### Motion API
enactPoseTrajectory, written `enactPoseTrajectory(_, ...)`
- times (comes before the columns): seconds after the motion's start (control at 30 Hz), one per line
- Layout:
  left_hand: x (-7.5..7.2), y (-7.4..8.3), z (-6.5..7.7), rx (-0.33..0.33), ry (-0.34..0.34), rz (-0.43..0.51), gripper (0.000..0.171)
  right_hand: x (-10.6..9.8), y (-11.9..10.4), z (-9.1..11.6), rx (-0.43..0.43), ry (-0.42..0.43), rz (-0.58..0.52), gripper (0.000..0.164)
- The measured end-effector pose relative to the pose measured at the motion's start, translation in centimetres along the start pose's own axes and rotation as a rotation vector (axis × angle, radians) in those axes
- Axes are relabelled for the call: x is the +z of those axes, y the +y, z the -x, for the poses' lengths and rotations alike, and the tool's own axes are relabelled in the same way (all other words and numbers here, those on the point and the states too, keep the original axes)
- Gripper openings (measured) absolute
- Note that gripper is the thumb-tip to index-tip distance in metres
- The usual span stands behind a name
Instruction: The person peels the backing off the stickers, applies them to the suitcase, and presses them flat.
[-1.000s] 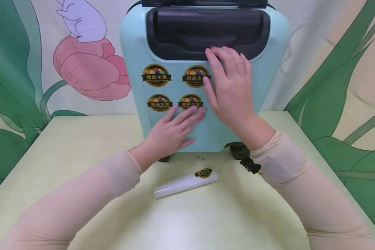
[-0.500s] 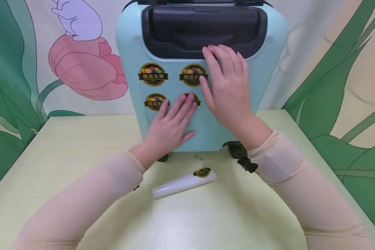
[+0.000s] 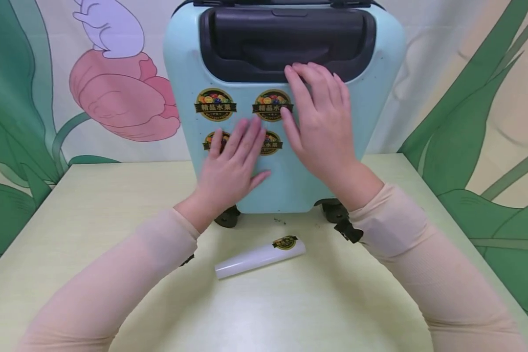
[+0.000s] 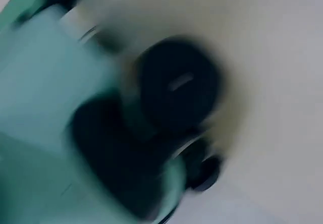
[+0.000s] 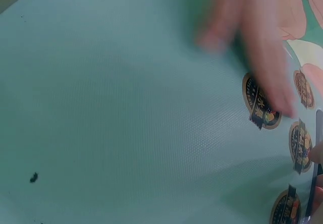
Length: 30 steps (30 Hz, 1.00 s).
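Observation:
A light blue suitcase [image 3: 325, 195] stands upright, with several round black-and-gold fruit stickers on its front. My left hand [image 3: 226, 173] lies with its fingers extended across the lower stickers, partly covering the left one [image 3: 213, 141] and the right one [image 3: 271, 143]. At the lower rim of the black handle recess [image 3: 290, 39], my right hand [image 3: 323, 122] rests its slightly bent fingers, thumb over an upper sticker [image 3: 270, 105]. The right wrist view catches the blurred left hand [image 5: 257, 47] over one sticker; another sticker [image 5: 286, 206] shows low in that view.
On the pale table [image 3: 264, 313], in front of the suitcase, lies a rolled white sheet [image 3: 255, 261] bearing a similar sticker [image 3: 285, 242]. Suitcase wheels [image 3: 227, 217] stand on the tabletop; the left wrist view shows a blurred black wheel [image 4: 179, 82]. A painted curtain [image 3: 123, 98] hangs behind.
My left hand has slid up and slightly left over the lower stickers, uncovering more of the lower right one and covering more of the lower left. My right hand stays at the recess.

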<state>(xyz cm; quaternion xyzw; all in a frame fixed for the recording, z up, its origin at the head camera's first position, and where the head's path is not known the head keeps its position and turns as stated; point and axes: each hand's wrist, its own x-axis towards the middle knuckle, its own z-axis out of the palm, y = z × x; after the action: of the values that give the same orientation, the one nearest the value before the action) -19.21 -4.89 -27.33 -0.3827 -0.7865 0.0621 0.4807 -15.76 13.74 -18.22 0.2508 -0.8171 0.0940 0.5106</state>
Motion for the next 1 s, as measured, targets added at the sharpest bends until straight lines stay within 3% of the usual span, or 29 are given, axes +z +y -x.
enactPoseTrajectory(0.13,0.6,0.2,1.9,0.136,-0.106,-0.001,0.086,0.2,-0.1,-0.2,-0.005,0.009,-0.011,0.044)
enactPoseTrajectory(0.2,0.6,-0.1,2.4,0.174,-0.104,-0.018,0.083,0.2,-0.2,-0.1,-0.004,0.012,-0.017,0.044)
enactPoseTrajectory(0.4,0.4,-0.9,2.8,0.121,-0.066,-0.006,0.077,0.2,-0.1,0.0,0.007,0.018,-0.04,0.044)
enactPoseTrajectory(0.57,0.9,0.3,5.0,0.183,-0.167,0.047,0.07,0.2,-0.2,0.0,0.008,0.011,-0.028,0.044)
enactPoseTrajectory(0.67,1.0,0.9,5.9,0.18,-0.205,0.062,0.071,0.2,-0.2,0.1,0.005,0.009,-0.025,0.044)
enactPoseTrajectory(0.8,0.6,1.5,6.2,0.163,-0.245,0.073,0.072,0.2,-0.1,0.1,-0.002,0.005,-0.034,0.045)
enactPoseTrajectory(1.0,-0.2,2.2,6.6,0.199,-0.347,0.1,0.073,-0.4,0.4,1.0,-0.057,-0.044,-0.055,0.043)
